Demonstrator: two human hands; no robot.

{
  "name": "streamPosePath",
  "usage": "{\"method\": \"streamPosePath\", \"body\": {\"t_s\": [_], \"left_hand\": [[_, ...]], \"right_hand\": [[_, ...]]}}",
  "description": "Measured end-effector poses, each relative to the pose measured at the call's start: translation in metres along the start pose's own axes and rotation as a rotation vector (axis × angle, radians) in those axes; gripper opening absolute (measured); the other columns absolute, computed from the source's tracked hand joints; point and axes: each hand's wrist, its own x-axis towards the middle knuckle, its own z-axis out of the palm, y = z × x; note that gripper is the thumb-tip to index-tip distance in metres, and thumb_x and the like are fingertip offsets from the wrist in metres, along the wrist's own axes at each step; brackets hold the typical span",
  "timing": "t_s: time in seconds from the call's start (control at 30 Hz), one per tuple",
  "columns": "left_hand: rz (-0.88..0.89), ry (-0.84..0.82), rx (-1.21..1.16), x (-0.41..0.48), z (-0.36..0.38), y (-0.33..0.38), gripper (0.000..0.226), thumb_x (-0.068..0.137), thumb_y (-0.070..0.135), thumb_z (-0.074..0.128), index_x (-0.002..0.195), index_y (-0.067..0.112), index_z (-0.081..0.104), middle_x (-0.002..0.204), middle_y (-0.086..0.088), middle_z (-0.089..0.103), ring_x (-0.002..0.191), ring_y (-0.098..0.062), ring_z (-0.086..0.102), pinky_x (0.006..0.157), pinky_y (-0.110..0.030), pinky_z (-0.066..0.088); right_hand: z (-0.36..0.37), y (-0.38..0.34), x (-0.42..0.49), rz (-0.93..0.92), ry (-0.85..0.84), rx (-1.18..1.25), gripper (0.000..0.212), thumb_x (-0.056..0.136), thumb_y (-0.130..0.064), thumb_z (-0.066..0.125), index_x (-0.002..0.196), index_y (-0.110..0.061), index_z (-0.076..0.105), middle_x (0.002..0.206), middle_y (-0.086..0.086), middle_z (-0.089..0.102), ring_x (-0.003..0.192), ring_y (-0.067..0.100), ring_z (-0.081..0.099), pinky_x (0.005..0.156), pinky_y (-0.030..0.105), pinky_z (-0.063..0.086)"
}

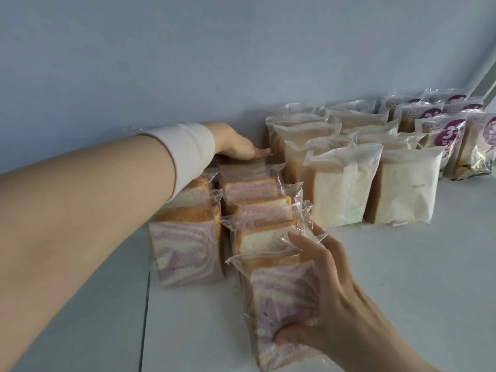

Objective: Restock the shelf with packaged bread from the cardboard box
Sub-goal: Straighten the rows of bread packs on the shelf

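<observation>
On the white shelf stand two rows of purple-swirl bread in clear wrappers. My right hand grips the front purple-swirl pack of the right row, thumb low on its face, fingers over its top. My left hand reaches to the back of the rows and lies flat on the rearmost pack near the wall. A purple-swirl pack fronts the left row. The cardboard box is out of view.
To the right stand rows of white bread packs and, further right, packs with purple printed labels. The pale wall closes the back of the shelf. A seam splits the shelf surface at the left.
</observation>
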Motion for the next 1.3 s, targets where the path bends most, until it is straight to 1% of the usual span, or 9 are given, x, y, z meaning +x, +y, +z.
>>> {"method": "streamPosePath", "body": {"t_s": [0.23,0.43,0.57,0.63,0.73,0.83,0.97,1.17,1.3], "left_hand": [[0.013,0.016,-0.018,0.006,0.000,-0.005,0.094,0.073,0.084,0.020,0.134,0.018,0.046,0.149,-0.003,0.034,0.134,-0.027,0.035,0.112,-0.041,0.025],[0.100,0.016,-0.080,-0.003,-0.005,-0.007,0.143,0.020,0.102,0.029,0.137,0.019,0.039,0.146,-0.002,0.037,0.130,-0.026,0.040,0.111,-0.045,0.029],[0.135,0.117,0.029,-0.007,-0.020,-0.009,0.146,0.014,0.098,0.045,0.133,0.015,0.039,0.137,-0.006,0.045,0.122,-0.029,0.046,0.105,-0.046,0.037],[0.175,0.087,0.091,-0.013,-0.024,-0.011,0.134,0.019,0.095,0.051,0.127,0.016,0.049,0.129,-0.005,0.053,0.113,-0.028,0.053,0.101,-0.046,0.043],[0.189,0.077,0.059,-0.020,-0.022,-0.012,0.108,0.042,0.075,0.063,0.133,0.022,0.038,0.132,-0.004,0.046,0.113,-0.028,0.051,0.092,-0.043,0.049],[0.222,0.167,-0.036,-0.015,-0.022,-0.019,0.081,0.062,0.058,0.071,0.129,0.029,0.036,0.107,0.004,0.050,0.087,-0.019,0.056,0.061,-0.030,0.049],[0.286,0.341,-0.065,-0.012,-0.025,-0.028,0.088,0.060,0.057,0.075,0.132,0.026,0.036,0.122,0.003,0.050,0.104,-0.020,0.052,0.087,-0.038,0.048],[0.416,0.486,-0.018,-0.011,-0.019,-0.033,0.073,0.079,0.046,0.064,0.139,0.015,0.036,0.141,-0.008,0.041,0.126,-0.023,0.041,0.101,-0.026,0.031],[0.486,0.614,-0.087,-0.054,-0.024,-0.038,0.060,0.092,0.046,0.043,0.143,0.019,0.029,0.156,0.007,0.015,0.142,-0.011,0.016,0.106,-0.018,0.008]], "right_hand": [[0.001,-0.001,0.000,-0.001,0.021,0.005,0.114,0.051,-0.053,0.082,0.117,-0.066,-0.010,0.139,-0.020,-0.002,0.121,-0.003,0.025,0.096,0.014,0.033],[0.002,-0.005,-0.001,-0.035,0.080,-0.005,0.111,0.051,-0.048,0.083,0.126,-0.056,0.001,0.132,-0.013,0.015,0.114,0.005,0.038,0.085,0.018,0.044],[0.003,-0.005,0.003,-0.055,0.164,-0.036,0.114,0.048,-0.043,0.085,0.133,-0.046,0.009,0.134,0.000,0.027,0.103,0.012,0.048,0.072,0.028,0.053],[0.005,-0.004,0.008,-0.080,0.224,-0.056,0.118,0.048,-0.038,0.087,0.137,-0.042,0.009,0.130,-0.005,0.026,0.098,0.009,0.046,0.069,0.026,0.053],[0.012,-0.001,0.020,-0.108,0.299,-0.022,0.127,0.045,-0.030,0.089,0.141,-0.033,0.006,0.132,-0.004,0.025,0.109,0.000,0.036,0.082,0.011,0.039],[0.020,0.003,0.027,-0.103,0.342,0.060,0.127,0.046,-0.024,0.088,0.142,-0.031,0.005,0.140,0.000,0.024,0.132,0.015,0.030,0.091,-0.008,0.021],[0.028,0.004,0.040,-0.108,0.407,0.076,0.125,0.050,-0.018,0.088,0.143,-0.029,0.005,0.146,0.006,0.023,0.139,0.026,0.026,0.091,-0.010,0.019],[0.037,0.008,0.077,-0.127,0.489,0.100,0.116,0.059,-0.011,0.084,0.142,-0.023,0.003,0.149,0.010,0.012,0.143,0.029,0.012,0.092,-0.009,0.017],[0.043,0.010,0.090,-0.133,0.484,0.066,0.111,0.066,-0.014,0.080,0.141,-0.017,-0.002,0.147,0.007,0.006,0.142,0.031,0.010,0.107,0.008,0.013]]}}
